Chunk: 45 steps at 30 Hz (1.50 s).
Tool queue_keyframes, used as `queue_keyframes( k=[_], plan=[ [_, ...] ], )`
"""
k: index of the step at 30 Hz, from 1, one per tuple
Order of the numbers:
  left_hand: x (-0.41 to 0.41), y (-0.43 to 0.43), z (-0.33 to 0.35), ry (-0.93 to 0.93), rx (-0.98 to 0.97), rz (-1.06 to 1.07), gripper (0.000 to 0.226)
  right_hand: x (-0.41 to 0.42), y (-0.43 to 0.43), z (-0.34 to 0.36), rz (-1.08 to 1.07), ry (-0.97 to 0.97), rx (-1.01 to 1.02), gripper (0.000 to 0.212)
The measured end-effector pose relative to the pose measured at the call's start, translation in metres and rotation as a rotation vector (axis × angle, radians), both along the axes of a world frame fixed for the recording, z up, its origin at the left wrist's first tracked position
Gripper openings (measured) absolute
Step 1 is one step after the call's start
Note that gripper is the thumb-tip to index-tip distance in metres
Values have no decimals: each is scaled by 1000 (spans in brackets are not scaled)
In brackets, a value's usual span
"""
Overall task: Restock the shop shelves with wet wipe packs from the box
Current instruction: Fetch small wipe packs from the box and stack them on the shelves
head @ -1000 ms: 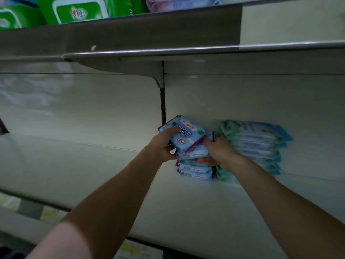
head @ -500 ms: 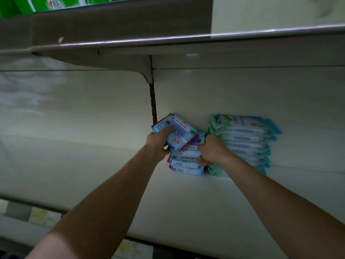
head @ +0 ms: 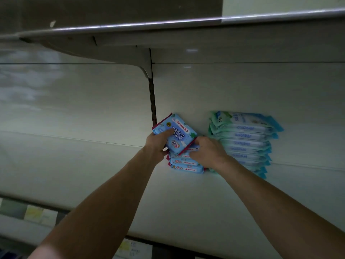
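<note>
Wet wipe pack (head: 177, 134), blue, sits tilted atop the blue stack (head: 186, 166) at the back edge of the shelf (head: 93, 165). The left hand (head: 155, 146) pinches it, thumb on top. The right hand (head: 207, 152) grips the stack's right side, just beside a green stack (head: 244, 143).

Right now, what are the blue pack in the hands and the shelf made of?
The blue wet wipe pack, held between the left hand and right hand, looks like thin soft plastic film: glossy, printed, with red sealed edges. The shelf looks like painted metal, probably steel: smooth, off-white, faintly shiny.
</note>
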State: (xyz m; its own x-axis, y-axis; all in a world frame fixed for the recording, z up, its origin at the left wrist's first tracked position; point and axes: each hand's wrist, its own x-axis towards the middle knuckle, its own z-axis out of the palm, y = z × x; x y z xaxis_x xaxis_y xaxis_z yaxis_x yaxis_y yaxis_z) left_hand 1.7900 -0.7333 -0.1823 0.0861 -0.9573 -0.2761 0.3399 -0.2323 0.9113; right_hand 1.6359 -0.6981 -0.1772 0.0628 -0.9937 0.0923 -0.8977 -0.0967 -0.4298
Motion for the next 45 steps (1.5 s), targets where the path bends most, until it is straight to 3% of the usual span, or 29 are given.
queue_keyframes(
  k=[4, 10, 13, 16, 18, 23, 28, 32, 35, 37, 39, 45],
  plan=[
    [5, 2, 6, -79, 23, 18, 30, 1, 2, -4, 6, 113, -36, 25],
    [26, 17, 19, 103, 32, -119, 32, 0, 6, 12, -25, 127, -75, 23],
    [33, 23, 24, 111, 48, -180, 21, -1, 9, 25, -43, -179, -121, 25],
    [34, 27, 25, 118, 80, -236, 18, 6, 16, 41, -55, -732, 103, 22],
    [34, 28, 25, 102, 92, -268, 18, 9, 20, 49, -24, -909, 250, 20],
    [30, 23, 27, 2, 86, -284, 17, 8, 22, 45, 5, -839, 309, 20],
    [26, 24, 32, -139, 100, -371, 19, 5, 20, 45, -50, -927, 280, 21],
    [23, 25, 35, -207, 157, -410, 22, 5, 16, 44, -64, -941, 276, 58],
    [26, 27, 40, -200, 172, -395, 21, 6, 17, 41, -56, -927, 210, 24],
    [30, 26, 41, -91, 127, -364, 17, 5, 17, 39, -68, -988, 177, 6],
    [34, 25, 40, 10, 87, -295, 12, 3, 14, 39, -65, -1016, 180, 9],
    [29, 19, 37, -74, 82, -185, 8, 2, 13, 41, -44, -893, 184, 15]
  ],
)
